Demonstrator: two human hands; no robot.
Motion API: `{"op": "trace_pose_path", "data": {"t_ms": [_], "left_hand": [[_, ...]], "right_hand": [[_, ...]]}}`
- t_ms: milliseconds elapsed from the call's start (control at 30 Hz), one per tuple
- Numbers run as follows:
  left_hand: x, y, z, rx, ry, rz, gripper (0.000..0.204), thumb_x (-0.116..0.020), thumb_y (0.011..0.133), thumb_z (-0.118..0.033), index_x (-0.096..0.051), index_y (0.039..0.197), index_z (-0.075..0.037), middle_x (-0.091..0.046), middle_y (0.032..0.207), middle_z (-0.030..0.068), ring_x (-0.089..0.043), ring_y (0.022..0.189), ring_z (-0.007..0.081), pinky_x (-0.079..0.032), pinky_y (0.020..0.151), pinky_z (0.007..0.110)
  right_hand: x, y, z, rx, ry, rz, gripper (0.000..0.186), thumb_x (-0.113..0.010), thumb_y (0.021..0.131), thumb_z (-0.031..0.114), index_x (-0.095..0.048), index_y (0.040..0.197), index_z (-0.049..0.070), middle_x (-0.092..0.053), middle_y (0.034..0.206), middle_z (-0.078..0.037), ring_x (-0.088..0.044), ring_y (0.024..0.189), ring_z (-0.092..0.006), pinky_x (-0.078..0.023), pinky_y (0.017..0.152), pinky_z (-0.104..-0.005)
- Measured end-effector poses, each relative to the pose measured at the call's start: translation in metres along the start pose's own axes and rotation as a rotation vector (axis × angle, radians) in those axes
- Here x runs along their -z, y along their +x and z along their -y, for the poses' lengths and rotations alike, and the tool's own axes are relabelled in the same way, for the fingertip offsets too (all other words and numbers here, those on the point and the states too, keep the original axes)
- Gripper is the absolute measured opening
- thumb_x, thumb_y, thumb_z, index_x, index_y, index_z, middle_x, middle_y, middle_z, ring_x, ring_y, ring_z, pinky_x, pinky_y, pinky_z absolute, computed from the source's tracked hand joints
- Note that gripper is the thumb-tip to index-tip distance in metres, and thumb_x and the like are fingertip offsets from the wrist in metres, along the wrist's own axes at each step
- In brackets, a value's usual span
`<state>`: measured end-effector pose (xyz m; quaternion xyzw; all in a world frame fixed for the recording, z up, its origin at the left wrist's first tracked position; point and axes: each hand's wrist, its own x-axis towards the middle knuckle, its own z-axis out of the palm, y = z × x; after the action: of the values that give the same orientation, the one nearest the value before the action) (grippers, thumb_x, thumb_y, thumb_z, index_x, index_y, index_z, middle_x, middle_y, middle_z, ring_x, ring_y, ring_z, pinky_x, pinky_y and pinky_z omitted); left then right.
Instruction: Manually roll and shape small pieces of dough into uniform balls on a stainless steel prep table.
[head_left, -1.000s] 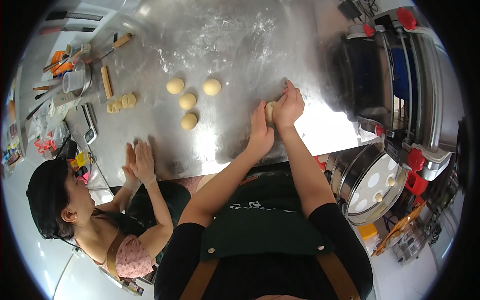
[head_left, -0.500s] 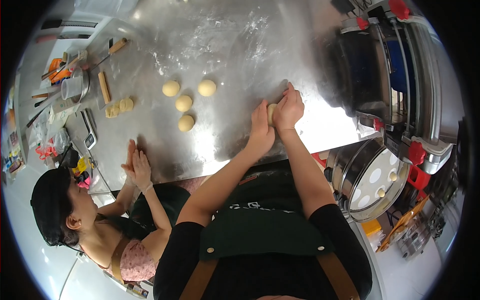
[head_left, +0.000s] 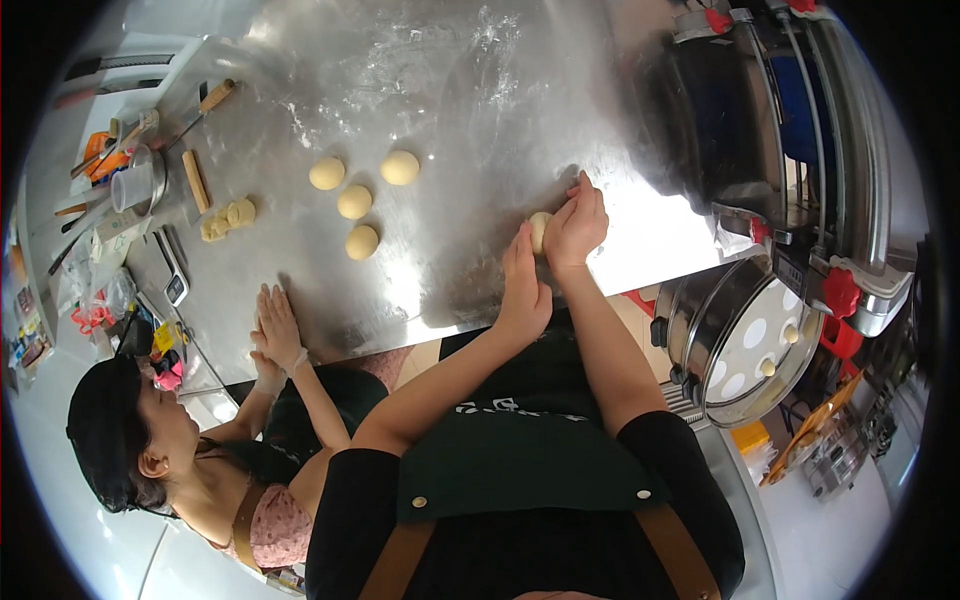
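A pale yellow dough ball (head_left: 540,231) sits on the steel table between my two hands. My left hand (head_left: 524,285) presses along its near left side, fingers stretched forward and held together. Curved around its right side, my right hand (head_left: 577,228) covers part of it. To the left, several smooth dough balls (head_left: 354,202) lie in a loose cluster on the table. Farther left is a short row of cut dough pieces (head_left: 228,221).
A co-worker (head_left: 277,335) at my left has both hands together by the table edge. Near them are a scraper (head_left: 196,182), a wooden-handled knife (head_left: 215,96) and a scale (head_left: 174,270). On my right stand a machine (head_left: 720,130) with red knobs and a round steamer (head_left: 745,340) holding small dough pieces.
My hands have shifted slightly around the dough ball, and more of it shows between them. The co-worker's hands have slid over each other. The whole view has moved a little.
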<state>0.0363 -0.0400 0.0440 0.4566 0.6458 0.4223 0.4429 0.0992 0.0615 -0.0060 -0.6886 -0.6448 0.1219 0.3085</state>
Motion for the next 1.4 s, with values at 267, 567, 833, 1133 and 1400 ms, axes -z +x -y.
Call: {"op": "trace_pose_path", "data": {"t_ms": [267, 567, 833, 1133, 1400], "left_hand": [[0.014, 0.033, 0.022, -0.049, 0.093, 0.129, 0.07, -0.037, 0.072, 0.011, -0.023, 0.14, 0.005, -0.032, 0.14, 0.0247, -0.031, 0.131, 0.0348, -0.025, 0.11, 0.04], [0.006, 0.009, 0.015, -0.039, 0.092, 0.086, 0.07, -0.037, 0.072, 0.011, -0.023, 0.14, 0.004, -0.032, 0.14, 0.0238, -0.032, 0.131, 0.0342, -0.024, 0.11, 0.039], [0.008, 0.021, 0.019, -0.032, 0.097, 0.13, 0.071, -0.037, 0.071, 0.011, -0.023, 0.14, 0.004, -0.032, 0.139, 0.0238, -0.031, 0.131, 0.0358, -0.024, 0.11, 0.04], [0.007, 0.006, 0.031, -0.045, 0.132, 0.152, 0.077, -0.039, 0.068, 0.01, -0.019, 0.142, 0.003, -0.029, 0.141, 0.0225, -0.031, 0.129, 0.0357, -0.024, 0.109, 0.041], [0.005, 0.016, 0.024, -0.127, 0.085, 0.048, 0.076, -0.039, 0.068, 0.01, -0.02, 0.142, 0.003, -0.03, 0.14, 0.0237, -0.032, 0.128, 0.0367, -0.025, 0.109, 0.041]], "right_hand": [[0.005, -0.001, 0.012, -0.091, 0.136, -0.003, 0.026, -0.049, 0.084, -0.001, -0.061, 0.106, 0.002, -0.061, 0.08, -0.008, -0.061, 0.069, -0.025, -0.048, 0.062, -0.0361], [0.005, -0.006, -0.004, -0.054, 0.026, 0.008, 0.031, -0.053, 0.074, -0.001, -0.062, 0.103, 0.003, -0.06, 0.076, -0.005, -0.06, 0.069, -0.0258, -0.047, 0.061, -0.0382], [0.009, -0.008, 0.011, -0.096, 0.126, 0.004, 0.03, -0.052, 0.074, -0.002, -0.063, 0.102, 0.002, -0.06, 0.078, -0.007, -0.06, 0.071, -0.0274, -0.047, 0.061, -0.0394], [0.011, -0.028, -0.014, -0.039, 0.09, -0.014, 0.037, -0.051, 0.074, -0.003, -0.06, 0.109, 0.002, -0.059, 0.078, -0.007, -0.059, 0.069, -0.027, -0.045, 0.06, -0.0399], [0.003, 0.005, 0.007, 0.057, 0.28, -0.09, 0.034, -0.051, 0.077, -0.004, -0.059, 0.11, 0.002, -0.06, 0.079, -0.007, -0.059, 0.07, -0.0267, -0.046, 0.062, -0.0384]]}}
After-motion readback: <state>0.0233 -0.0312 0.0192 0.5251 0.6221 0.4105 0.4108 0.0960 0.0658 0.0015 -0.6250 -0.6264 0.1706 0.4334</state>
